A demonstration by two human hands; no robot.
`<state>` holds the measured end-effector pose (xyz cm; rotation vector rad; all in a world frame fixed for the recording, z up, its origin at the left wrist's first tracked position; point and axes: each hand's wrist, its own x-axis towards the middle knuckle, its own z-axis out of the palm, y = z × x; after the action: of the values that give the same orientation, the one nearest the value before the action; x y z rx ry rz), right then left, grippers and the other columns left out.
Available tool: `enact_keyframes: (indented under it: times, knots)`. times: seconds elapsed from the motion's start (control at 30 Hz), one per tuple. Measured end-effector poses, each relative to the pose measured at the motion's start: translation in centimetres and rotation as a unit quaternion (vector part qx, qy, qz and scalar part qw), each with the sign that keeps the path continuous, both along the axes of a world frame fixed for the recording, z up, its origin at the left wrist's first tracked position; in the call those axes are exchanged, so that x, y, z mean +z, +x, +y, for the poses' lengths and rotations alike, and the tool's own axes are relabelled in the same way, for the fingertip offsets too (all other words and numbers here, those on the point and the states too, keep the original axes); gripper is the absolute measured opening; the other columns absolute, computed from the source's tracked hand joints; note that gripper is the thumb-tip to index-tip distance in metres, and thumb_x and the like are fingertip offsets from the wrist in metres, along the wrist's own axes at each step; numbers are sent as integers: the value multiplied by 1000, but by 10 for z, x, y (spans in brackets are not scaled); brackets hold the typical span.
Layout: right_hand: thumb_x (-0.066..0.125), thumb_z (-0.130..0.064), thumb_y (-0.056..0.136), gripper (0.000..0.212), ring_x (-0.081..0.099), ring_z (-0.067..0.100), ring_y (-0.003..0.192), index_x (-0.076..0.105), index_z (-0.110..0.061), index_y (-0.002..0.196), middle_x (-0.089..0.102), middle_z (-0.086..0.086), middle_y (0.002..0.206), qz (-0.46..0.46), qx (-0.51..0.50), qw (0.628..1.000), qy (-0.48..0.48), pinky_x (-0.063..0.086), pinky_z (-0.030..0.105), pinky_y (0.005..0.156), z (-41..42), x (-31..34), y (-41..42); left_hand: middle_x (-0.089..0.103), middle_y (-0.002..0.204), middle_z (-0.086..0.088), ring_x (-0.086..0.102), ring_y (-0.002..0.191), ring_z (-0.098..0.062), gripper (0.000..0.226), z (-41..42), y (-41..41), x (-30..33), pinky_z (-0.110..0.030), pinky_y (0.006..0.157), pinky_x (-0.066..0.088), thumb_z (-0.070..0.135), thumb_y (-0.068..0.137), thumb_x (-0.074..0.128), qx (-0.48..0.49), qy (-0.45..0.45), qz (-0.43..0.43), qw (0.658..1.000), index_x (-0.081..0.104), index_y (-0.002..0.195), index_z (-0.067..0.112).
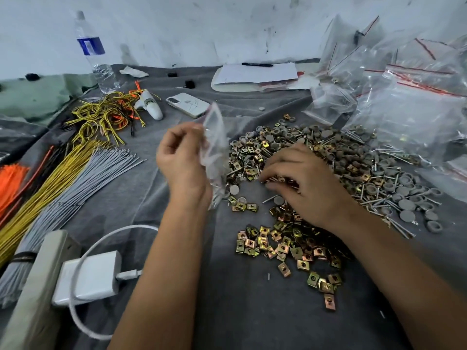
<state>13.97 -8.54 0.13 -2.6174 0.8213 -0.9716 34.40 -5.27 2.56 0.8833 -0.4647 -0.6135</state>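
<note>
**Forearms over the heap: filling a small bag**

Both forearms reached from the near edge across the grey cloth-covered surface (240,314). The left hand (180,157) pinched a small clear plastic bag (214,147) by its upper edge. It hung upright just beside the heap, probably so that picked pieces had a short way to go. The right hand (300,183) lay curled on the brass-coloured square metal clips (275,245), its fingertips gathering a few. How many could not be told. Grey round caps and nails (379,170) lay mixed farther right, below the large clear zip bags (409,102).

Small clear bag (214,147) in left hand (179,157), right hand (303,183) among metal clips (278,243).
</note>
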Motion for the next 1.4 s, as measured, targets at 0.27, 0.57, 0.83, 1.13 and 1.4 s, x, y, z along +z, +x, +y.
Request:
enact_keyframes:
  times: [0.27,0.57,0.83,1.13,1.4]
  knots:
    - [62,-17,100,24,46,12,115,74,-17,120,62,-6,118,147,87,985,28,41,28,100,10,-5,29,48,80,-10,51,77,-24,15,24,58,25,-37,78,41,5,72,64,65,-179,87,978,52,79,7]
    - [76,-20,92,10,56,-2,93,66,-23,94,60,-17,96,55,51,989,130,44,20,84,12,-3,19,65,70,2,55,59,-11,25,13,13,6,-27,55,46,-12,86,65,43,28,-298,953,67,83,13]
    - [70,-9,95,12,70,6,96,63,-10,105,72,0,100,-155,-19,987,24,57,26,82,7,2,8,67,71,3,63,62,-18,10,3,-34,-27,-36,56,54,3,85,74,-47,95,-447,888,70,84,12]
    - [77,-6,88,20,69,0,89,73,-12,107,76,-6,98,-107,-45,993,33,56,18,83,5,-1,8,68,70,-9,60,61,-20,11,1,-33,-28,-35,61,51,3,84,72,-68,113,-340,931,73,84,14]
    - [72,-53,83,26,56,8,90,70,-29,89,63,-15,90,112,-38,992,50,51,37,81,-7,8,-15,68,73,-7,58,65,-21,8,0,-30,-30,-37,60,49,11,80,69,-67,104,-295,947,73,83,17]
